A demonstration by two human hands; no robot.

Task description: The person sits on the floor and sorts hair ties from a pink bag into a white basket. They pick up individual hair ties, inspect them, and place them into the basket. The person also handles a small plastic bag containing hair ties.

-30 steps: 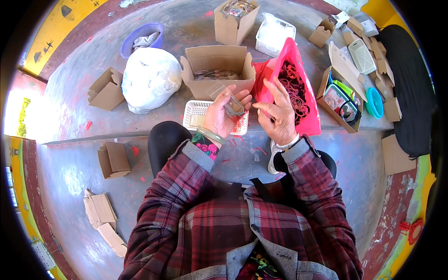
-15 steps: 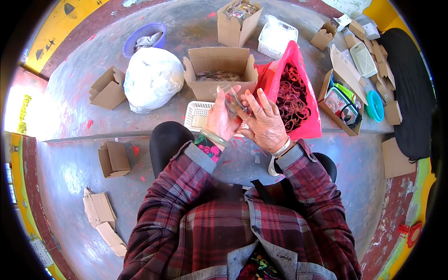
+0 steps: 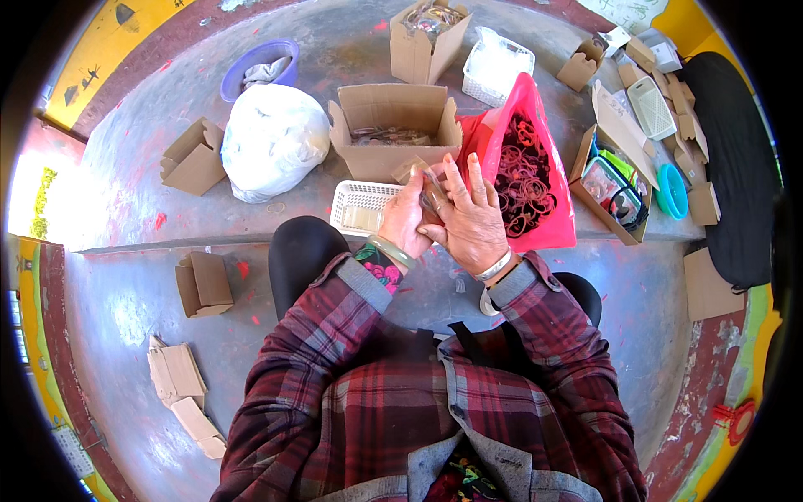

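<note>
A small clear plastic bag (image 3: 432,194) is between my two hands, over the floor just beyond my knees. What it contains is too blurred to name. My left hand (image 3: 403,219) is closed on the bag's left side, thumb pointing up. On the other side, my right hand (image 3: 475,222) has its thumb and bent forefinger at the bag, while its other fingers stretch upward. Partly hidden behind my left hand is a white slotted basket (image 3: 358,209). Beyond my hands stands an open cardboard box (image 3: 393,159) with clear packets inside.
To the right, a pink-red bag (image 3: 560,213) holds many dark and red hair ties (image 3: 525,171). A stuffed white plastic bag (image 3: 274,142) sits at left, near a purple basin (image 3: 238,74). More cardboard boxes (image 3: 201,159) stand around. A low step edge (image 3: 167,249) crosses the floor.
The small plastic bag has tilted and shifted slightly to the right between my hands. My left hand has moved a little right, and my right hand's fingers have turned more upright.
</note>
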